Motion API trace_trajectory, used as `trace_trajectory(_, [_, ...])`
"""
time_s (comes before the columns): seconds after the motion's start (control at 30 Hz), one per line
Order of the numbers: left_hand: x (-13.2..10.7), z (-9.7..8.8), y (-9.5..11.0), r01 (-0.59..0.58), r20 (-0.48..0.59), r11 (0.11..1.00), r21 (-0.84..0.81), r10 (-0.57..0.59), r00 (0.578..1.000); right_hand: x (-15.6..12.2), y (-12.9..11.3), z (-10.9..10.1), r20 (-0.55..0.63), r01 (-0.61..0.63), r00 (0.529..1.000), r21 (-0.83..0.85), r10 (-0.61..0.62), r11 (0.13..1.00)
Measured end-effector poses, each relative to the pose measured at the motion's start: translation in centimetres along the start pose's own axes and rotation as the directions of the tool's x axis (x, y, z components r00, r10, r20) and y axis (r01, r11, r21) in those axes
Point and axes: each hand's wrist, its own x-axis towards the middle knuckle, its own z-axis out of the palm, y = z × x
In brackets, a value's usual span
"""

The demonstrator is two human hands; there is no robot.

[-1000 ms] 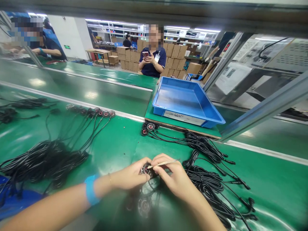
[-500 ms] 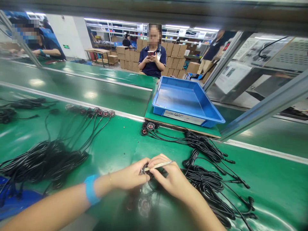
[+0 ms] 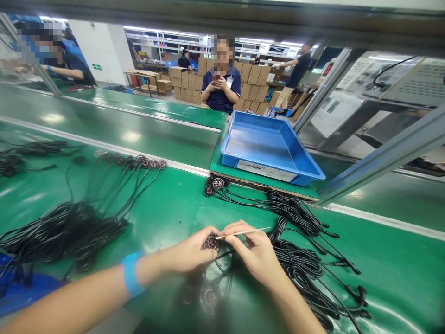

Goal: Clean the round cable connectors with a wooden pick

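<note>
My left hand point(image 3: 189, 253) pinches a small round black part point(image 3: 211, 243) with a red and silver pattern, held a little above the green bench. A black cable point(image 3: 222, 270) loops down from that part toward the right. Between the thumb and fingers of my right hand point(image 3: 257, 255) is a thin pale wooden stick point(image 3: 262, 229), nearly level. Its left tip meets the upper right edge of the round part; whether it touches is hard to tell. Coiled black cables point(image 3: 299, 260) lie just right of my right hand.
A blue tray point(image 3: 274, 174) stands on a raised board behind my hands. More round parts point(image 3: 218, 183) lie below it. At left is a large cable bundle point(image 3: 62, 232) with round ends point(image 3: 153, 164). Across the bench a person point(image 3: 220, 88) holds a phone.
The right hand has shifted slightly right, drawing the stick from across the round part to its edge and levelling it. The part's patterned face now shows more. The left hand stays nearly still.
</note>
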Motion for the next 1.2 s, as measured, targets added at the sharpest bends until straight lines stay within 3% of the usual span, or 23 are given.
trace_trajectory(0.23, [-0.1,-0.1,0.4,0.032,0.012,0.997,-0.075,-0.032,0.999,-0.3,-0.2,0.5,-0.039,-0.034,0.999,0.06,0.037,0.998])
trace_trajectory(0.4, [0.0,-0.1,0.7,0.047,0.021,0.99,-0.13,-0.044,0.999,-0.5,0.0,1.0,-0.108,-0.181,0.97,0.269,0.216,0.946])
trace_trajectory(0.5, [0.1,-0.1,0.7,0.062,0.026,0.984,-0.167,-0.059,0.998,-0.4,0.4,1.1,-0.151,-0.206,0.952,0.333,0.267,0.92])
trace_trajectory(0.67, [0.2,-0.2,0.4,0.068,0.024,0.983,-0.171,-0.065,0.998,-0.5,0.2,1.6,-0.131,-0.183,0.963,0.316,0.234,0.931])
trace_trajectory(0.93, [0.1,-0.1,0.5,0.083,0.05,0.979,-0.187,-0.075,0.996,-0.8,0.2,2.2,-0.112,-0.11,0.985,0.148,0.128,0.983])
trace_trajectory(1.07, [0.1,-0.3,0.6,0.066,0.063,0.994,-0.082,-0.061,0.996,-0.7,0.3,1.9,-0.03,-0.008,1.0,0.015,0.008,1.0])
trace_trajectory(1.2, [0.2,-0.6,0.7,0.047,0.083,0.999,-0.009,-0.046,0.995,-0.8,0.2,1.4,0.089,0.048,0.995,0.022,-0.05,0.999])
